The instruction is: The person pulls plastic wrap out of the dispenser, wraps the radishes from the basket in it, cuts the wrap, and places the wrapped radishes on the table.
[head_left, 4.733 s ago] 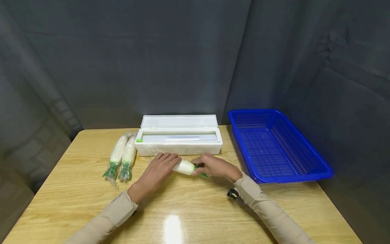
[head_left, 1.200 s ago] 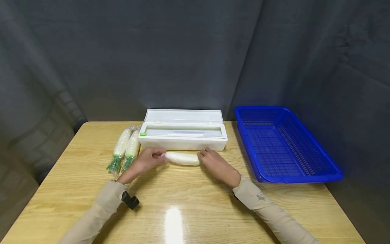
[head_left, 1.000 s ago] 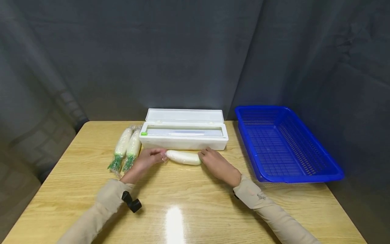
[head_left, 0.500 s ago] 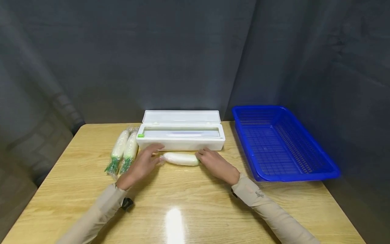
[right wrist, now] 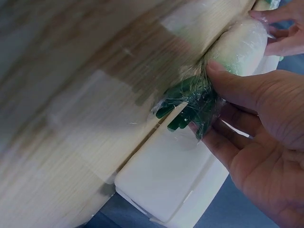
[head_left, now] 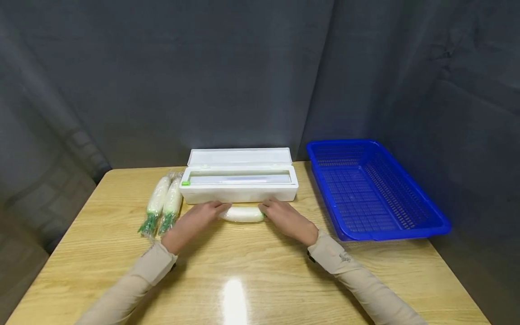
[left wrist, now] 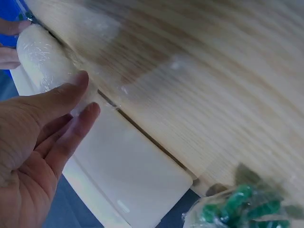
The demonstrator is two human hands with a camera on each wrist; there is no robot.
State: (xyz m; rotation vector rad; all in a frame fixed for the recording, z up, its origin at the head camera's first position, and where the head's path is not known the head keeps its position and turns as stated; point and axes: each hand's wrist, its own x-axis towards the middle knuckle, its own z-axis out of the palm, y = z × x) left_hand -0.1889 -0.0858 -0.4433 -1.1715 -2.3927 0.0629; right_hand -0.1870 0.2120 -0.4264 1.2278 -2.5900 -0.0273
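Observation:
A white radish (head_left: 245, 214) in clear film lies crosswise on the table, between my two hands. My left hand (head_left: 201, 217) pinches its tapered end, thumb and fingers at the gathered film (left wrist: 90, 97) in the left wrist view. At the other end my right hand (head_left: 286, 218) holds the radish by its green, film-covered stalks (right wrist: 192, 107), which the right wrist view shows between thumb and fingers. Just behind the radish stands a white cling film box (head_left: 239, 194) with its lid raised and a green slider at its left.
Two film-wrapped radishes (head_left: 172, 198) with green stalks lie side by side left of the box. A blue plastic basket (head_left: 339, 212) stands on the right. Dark curtains (head_left: 203, 81) hang behind the wooden table (head_left: 252, 275).
Earlier my left hand lay over the radish; it then moved to the tapered end, loosened half a second ago, and now pinches there again. My right hand stays at the stalk end.

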